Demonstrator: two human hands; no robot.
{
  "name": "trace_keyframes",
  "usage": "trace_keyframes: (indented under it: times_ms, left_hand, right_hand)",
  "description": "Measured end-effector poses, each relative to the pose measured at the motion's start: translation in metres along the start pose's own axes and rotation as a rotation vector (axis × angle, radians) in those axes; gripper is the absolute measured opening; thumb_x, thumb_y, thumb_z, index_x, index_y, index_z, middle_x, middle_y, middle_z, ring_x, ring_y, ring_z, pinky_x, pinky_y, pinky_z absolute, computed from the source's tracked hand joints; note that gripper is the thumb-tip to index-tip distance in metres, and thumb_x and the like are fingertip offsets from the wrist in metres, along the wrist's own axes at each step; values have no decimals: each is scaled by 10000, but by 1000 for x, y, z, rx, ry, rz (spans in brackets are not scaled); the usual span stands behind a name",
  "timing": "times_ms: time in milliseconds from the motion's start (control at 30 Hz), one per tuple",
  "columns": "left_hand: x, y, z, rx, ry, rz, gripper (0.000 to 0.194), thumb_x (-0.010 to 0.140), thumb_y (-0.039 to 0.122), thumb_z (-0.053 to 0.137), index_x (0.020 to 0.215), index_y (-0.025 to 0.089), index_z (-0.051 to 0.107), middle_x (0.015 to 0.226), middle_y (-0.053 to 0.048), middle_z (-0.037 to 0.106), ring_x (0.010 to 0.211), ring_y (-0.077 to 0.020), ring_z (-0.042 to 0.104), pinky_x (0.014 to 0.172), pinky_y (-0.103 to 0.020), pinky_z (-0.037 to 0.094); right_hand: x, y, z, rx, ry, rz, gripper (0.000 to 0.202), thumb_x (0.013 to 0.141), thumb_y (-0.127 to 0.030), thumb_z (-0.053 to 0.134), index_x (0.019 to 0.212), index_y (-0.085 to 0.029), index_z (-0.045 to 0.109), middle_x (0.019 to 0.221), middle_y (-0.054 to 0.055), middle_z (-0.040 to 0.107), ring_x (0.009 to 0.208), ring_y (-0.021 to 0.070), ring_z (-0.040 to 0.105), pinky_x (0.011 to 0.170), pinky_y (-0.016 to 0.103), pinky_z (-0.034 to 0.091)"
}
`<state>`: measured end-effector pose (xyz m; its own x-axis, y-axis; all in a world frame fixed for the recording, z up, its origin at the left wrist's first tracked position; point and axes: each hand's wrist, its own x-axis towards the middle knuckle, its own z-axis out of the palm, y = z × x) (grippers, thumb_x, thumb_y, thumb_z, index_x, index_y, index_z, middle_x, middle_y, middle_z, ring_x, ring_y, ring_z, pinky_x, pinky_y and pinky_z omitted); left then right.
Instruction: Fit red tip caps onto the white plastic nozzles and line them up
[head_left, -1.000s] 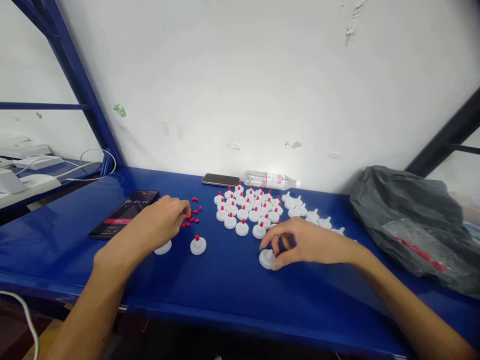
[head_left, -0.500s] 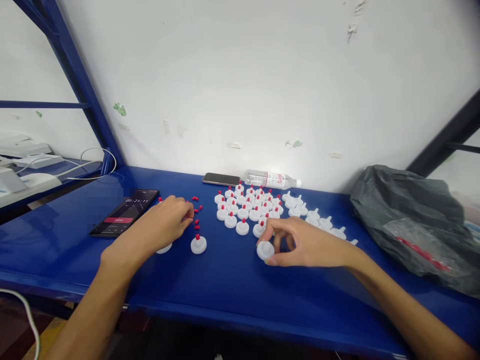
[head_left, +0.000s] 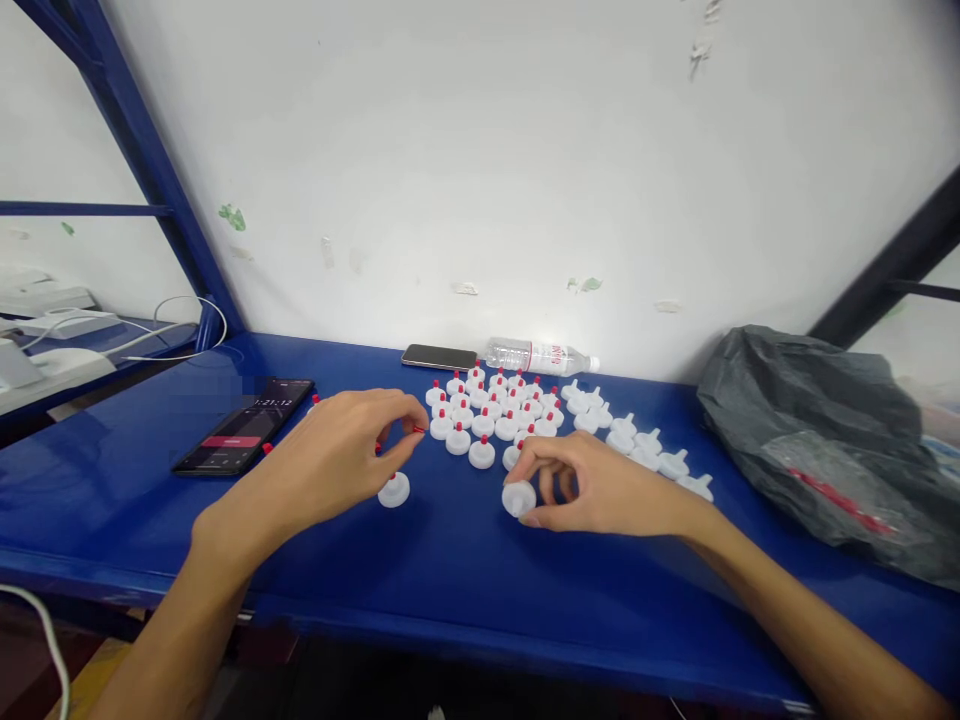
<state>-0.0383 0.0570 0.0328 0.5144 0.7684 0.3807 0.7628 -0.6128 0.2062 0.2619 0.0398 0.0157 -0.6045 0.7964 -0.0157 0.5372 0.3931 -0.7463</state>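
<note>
At the near side of a blue table (head_left: 450, 590), a white lid (head_left: 518, 498) is held by its rim in the right hand (head_left: 607, 485), with thumb and forefinger clamped on it; whether it is lifted clear of the surface cannot be told. Just beside the left thumb, a capped lid (head_left: 394, 490) is set upright on the table. A tiny red cap (head_left: 420, 430) is pinched in the left hand (head_left: 345, 445), between thumb and forefinger, well apart from the white lid. To the left, a phone (head_left: 244, 430) is laid flat, a timer shown on its screen. Farther back, red-tipped lids (head_left: 482, 425) are clustered upright at the centre, and spouted lids (head_left: 622, 440) are gathered in a slanting band to their right. At the far right, a crumpled dark bag (head_left: 810, 420) is seen. Near the white wall (head_left: 480, 180), a second phone (head_left: 439, 357) is placed beside a clear bottle (head_left: 510, 355) laid on its side.
</note>
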Motion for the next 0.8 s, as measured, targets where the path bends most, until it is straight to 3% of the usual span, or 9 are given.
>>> trace_keyframes:
  times_ms: [100, 233, 333, 533, 800]
  left_hand:
    - [-1, 11, -1, -53, -2, 53, 172, 959, 299, 560, 996, 251, 721, 942, 24, 763, 783, -165, 654, 736, -285, 451]
    - [-2, 18, 2, -149, -27, 92, 162, 975, 285, 581, 1006, 263, 738, 915, 47, 770, 766, -132, 668, 687, -243, 444]
    - [-2, 22, 7, -206, -39, 112, 142, 975, 270, 605, 1009, 277, 744, 878, 69, 773, 732, -109, 674, 659, -222, 438]
    - [-1, 35, 15, -244, -75, 145, 147, 970, 216, 619, 996, 277, 750, 902, 81, 785, 752, -100, 686, 637, -211, 424]
    - [0, 44, 26, -245, -132, 215, 171, 992, 176, 584, 1025, 262, 729, 922, 63, 769, 794, -115, 683, 715, -241, 426]
  right_hand:
    - [1, 0, 1, 75, -11, 4, 313, 798, -365, 835, 1052, -224, 718, 823, -20, 734, 707, 133, 653, 649, 239, 509]
    - [1, 1, 3, 86, 31, 3, 363, 777, -467, 855, 1007, -223, 717, 818, -16, 737, 718, 143, 660, 648, 245, 507]
    - [1, 2, 4, 80, 72, -33, 346, 794, -452, 846, 1009, -226, 697, 847, -15, 737, 731, 141, 664, 655, 243, 510]
    - [-1, 1, 7, 84, 100, -54, 331, 804, -454, 842, 942, -228, 642, 688, -59, 665, 620, 117, 627, 566, 217, 450]
    - [0, 0, 8, 104, 79, -29, 335, 799, -453, 847, 941, -234, 637, 662, -64, 663, 599, 121, 627, 551, 222, 438]
